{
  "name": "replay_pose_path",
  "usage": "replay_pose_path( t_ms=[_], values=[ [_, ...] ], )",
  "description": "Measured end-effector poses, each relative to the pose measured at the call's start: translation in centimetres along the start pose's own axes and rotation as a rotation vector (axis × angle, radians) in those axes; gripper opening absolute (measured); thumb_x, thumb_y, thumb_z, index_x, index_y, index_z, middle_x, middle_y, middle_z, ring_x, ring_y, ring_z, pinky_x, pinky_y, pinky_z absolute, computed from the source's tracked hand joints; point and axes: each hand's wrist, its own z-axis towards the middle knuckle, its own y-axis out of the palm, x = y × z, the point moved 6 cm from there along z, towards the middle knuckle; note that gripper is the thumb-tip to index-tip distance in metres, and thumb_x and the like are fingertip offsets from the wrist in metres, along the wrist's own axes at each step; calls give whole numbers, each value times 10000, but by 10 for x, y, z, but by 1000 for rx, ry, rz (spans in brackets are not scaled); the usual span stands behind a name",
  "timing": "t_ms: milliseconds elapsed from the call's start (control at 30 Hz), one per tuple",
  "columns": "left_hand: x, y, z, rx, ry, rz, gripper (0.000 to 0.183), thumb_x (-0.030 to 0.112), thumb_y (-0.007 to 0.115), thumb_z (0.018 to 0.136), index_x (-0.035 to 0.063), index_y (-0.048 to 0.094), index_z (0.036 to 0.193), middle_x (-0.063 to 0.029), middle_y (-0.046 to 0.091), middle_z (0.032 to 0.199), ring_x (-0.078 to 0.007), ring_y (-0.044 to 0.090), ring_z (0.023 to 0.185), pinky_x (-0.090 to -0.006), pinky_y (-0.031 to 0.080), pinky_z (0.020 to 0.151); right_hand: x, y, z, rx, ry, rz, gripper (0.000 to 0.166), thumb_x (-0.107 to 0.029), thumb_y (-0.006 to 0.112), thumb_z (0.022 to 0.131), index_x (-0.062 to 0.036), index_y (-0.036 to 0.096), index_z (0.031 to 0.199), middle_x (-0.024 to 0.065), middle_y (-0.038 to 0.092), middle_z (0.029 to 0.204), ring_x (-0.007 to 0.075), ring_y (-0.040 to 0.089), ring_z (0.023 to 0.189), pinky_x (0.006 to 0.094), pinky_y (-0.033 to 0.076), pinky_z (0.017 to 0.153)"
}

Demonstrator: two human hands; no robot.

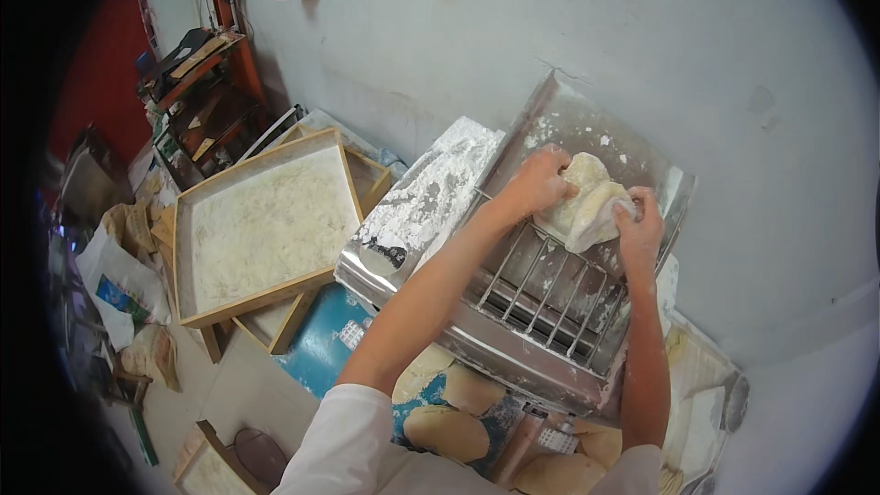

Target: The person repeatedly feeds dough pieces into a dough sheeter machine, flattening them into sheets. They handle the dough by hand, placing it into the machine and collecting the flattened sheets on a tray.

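A folded piece of pale dough is held up between my two hands over a metal dough-rolling machine. My left hand pinches the dough at its upper left side. At its right edge, my right hand grips it with thumb and fingers. Under and in front of the dough is the machine's wire guard, with a dark slot visible below its bars. Behind the dough rises the floured metal feed tray. Flour covers the machine's flat top left of my forearm.
A wooden-framed tray dusted with flour rests on other frames at left. Round flat dough pieces lie below the machine on a blue surface. A printed sack stands at far left. A bare wall borders the back.
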Motion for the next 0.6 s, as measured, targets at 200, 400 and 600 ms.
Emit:
replay_pose_path(
  t_ms=[200,400,600],
  values=[
    [26,-3,-6,60,97,-63,310,99,709,643,-7,650,928,-174,591,916,-344,572,896,-394,446,786,7,-50,9,216,-104,-26,197,56,618,742,-6,556,919,44,567,818,129,528,752,267,442,732],
    [23,-34,-7,255,77,-187,300,3,662,682,-46,644,978,-104,618,930,-211,568,838,-317,448,749,26,-83,13,254,-97,-268,203,43,652,702,-23,570,876,36,571,786,142,520,723,274,438,700],
    [10,-60,-8,314,-170,-584,267,7,629,755,-86,646,1004,-62,624,738,-113,544,643,-255,433,596,9,-74,8,142,-87,-439,216,4,665,699,-26,575,893,111,601,829,271,580,775,343,457,734]
  ],
)
